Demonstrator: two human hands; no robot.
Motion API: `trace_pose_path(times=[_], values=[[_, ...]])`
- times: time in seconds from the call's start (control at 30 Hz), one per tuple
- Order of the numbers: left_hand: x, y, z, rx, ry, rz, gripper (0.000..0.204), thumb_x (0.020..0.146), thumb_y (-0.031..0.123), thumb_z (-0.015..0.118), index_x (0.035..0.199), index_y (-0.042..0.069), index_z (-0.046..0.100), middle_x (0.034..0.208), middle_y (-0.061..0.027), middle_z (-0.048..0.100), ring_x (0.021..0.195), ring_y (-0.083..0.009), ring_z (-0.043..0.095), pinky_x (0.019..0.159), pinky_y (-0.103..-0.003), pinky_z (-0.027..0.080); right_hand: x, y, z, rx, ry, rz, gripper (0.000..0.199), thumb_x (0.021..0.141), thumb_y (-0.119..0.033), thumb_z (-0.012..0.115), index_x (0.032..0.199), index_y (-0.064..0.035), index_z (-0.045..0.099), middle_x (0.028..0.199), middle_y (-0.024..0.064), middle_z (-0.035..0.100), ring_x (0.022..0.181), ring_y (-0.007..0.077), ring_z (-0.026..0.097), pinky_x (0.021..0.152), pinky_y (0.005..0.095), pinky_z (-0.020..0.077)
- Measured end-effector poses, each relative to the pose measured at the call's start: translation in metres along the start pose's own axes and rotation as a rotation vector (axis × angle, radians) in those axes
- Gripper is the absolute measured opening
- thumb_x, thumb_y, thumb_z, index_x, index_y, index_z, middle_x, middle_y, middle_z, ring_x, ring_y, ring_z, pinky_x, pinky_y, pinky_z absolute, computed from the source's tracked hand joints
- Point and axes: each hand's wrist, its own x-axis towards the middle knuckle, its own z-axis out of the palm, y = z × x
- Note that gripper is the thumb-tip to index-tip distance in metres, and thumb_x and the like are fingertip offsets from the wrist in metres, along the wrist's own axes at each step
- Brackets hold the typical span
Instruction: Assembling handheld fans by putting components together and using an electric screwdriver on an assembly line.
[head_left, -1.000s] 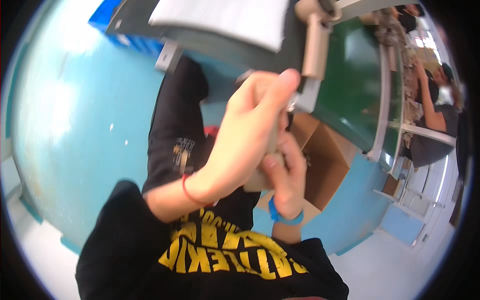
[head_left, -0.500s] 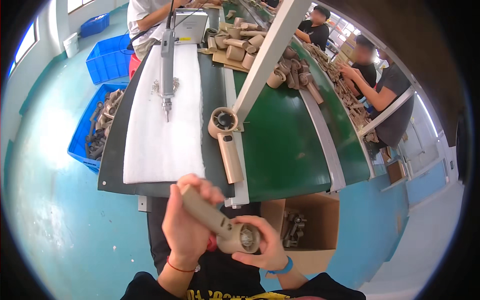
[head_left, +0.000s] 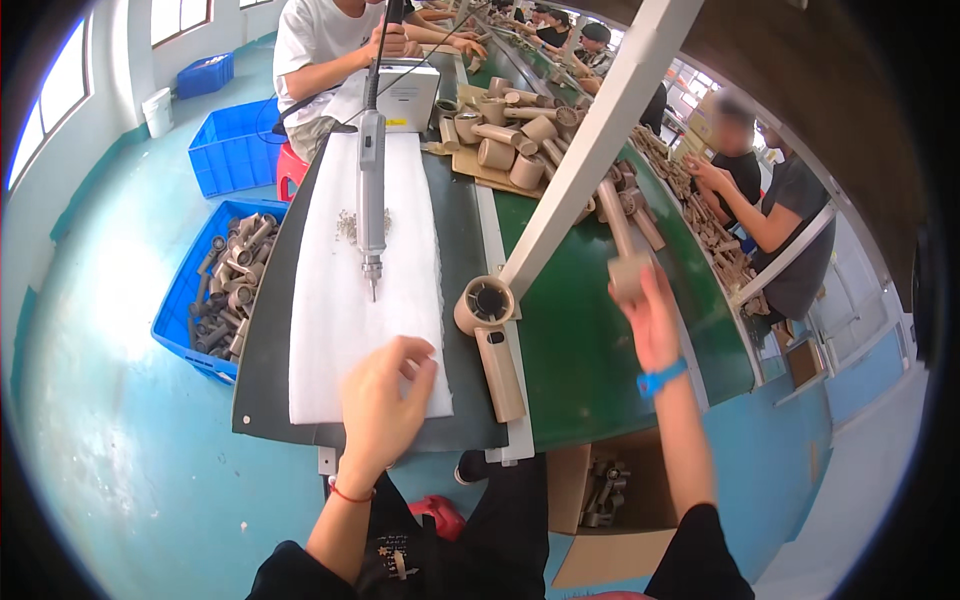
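Observation:
Over the green belt, my right hand (head_left: 652, 325) has its fingers around the round head of a beige handheld fan casing (head_left: 628, 278); its handle points away from me, slightly blurred. Above the near end of a white foam mat (head_left: 310, 385), my left hand (head_left: 385, 405) is loosely curled, a gap between thumb and fingers, nothing visible in it. Between my hands, another beige fan casing (head_left: 500, 375) lies at the belt's edge, its dark round opening facing up. An electric screwdriver (head_left: 371, 190) hangs bit-down over the mat, beside a scatter of small screws (head_left: 348, 226).
A slanting white post (head_left: 590, 150) rises between the mat and the green belt (head_left: 570, 370). Beige casings (head_left: 497, 153) are heaped farther up. Blue crates (head_left: 170, 325) stand at left; an open cardboard box (head_left: 575, 570) sits below the belt. Co-workers line both sides.
My right hand has carried the fan casing from in front of my body forward and right over the belt. My left hand has let go of it and moved toward the mat.

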Motion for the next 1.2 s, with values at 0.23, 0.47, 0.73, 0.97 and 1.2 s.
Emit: trace_pose_path(times=[0.23,0.47,0.73,0.97,1.2], values=[[0.004,0.0,-0.005,0.032,-0.044,0.033,0.004,0.08,0.007,0.065,0.083,0.008,0.063,0.071,-0.0034,0.063,0.068,-0.0213,0.059,0.063,-0.034,0.043,0.226,-0.013,0.056,-0.009,0.152,-0.045,0.049,0.084,-0.035,0.071,0.122,-0.0099,0.051,0.108,0.0076,0.061,0.1,0.0177,0.059,0.08,0.0365,0.0507],[0.002,-0.002,-0.008,0.088,-0.042,0.011,0.005,0.079,0.007,0.065,0.083,0.009,0.063,0.07,-0.0028,0.063,0.066,-0.0214,0.059,0.061,-0.033,0.043,0.362,0.03,0.064,-0.22,0.147,-0.084,0.074,0.078,-0.013,0.076,0.139,-0.007,0.034,0.131,0.015,0.048,0.115,0.0238,0.053,0.098,0.0393,0.0443],[0.003,-0.004,-0.005,0.087,-0.006,0.006,0.007,0.079,0.004,0.065,0.084,0.008,0.062,0.072,-0.0025,0.063,0.068,-0.0204,0.059,0.063,-0.033,0.043,0.336,0.074,0.062,-0.616,-0.038,-0.396,0.057,0.076,-0.011,0.074,0.129,-0.0091,0.052,0.129,0.0176,0.054,0.119,0.025,0.052,0.095,0.0354,0.0451],[-0.001,-0.001,-0.004,0.121,0.012,0.005,0.006,0.079,0.005,0.065,0.083,0.008,0.062,0.073,-0.0023,0.064,0.068,-0.0201,0.059,0.064,-0.033,0.043,0.308,0.07,0.069,-0.838,-0.055,-0.397,0.053,0.077,-0.017,0.072,0.126,-0.0088,0.055,0.131,0.0165,0.054,0.124,0.0338,0.048,0.105,0.0385,0.0364],[-0.001,0.001,-0.002,0.113,-0.007,-0.02,0.005,0.08,0.004,0.065,0.083,0.007,0.062,0.074,-0.003,0.064,0.068,-0.0198,0.059,0.063,-0.032,0.044,0.289,0.076,0.049,-0.372,-0.201,-0.277,0.036,0.082,-0.008,0.065,0.118,-0.0057,0.056,0.112,0.0099,0.056,0.111,0.022,0.051,0.101,0.0338,0.0384]])
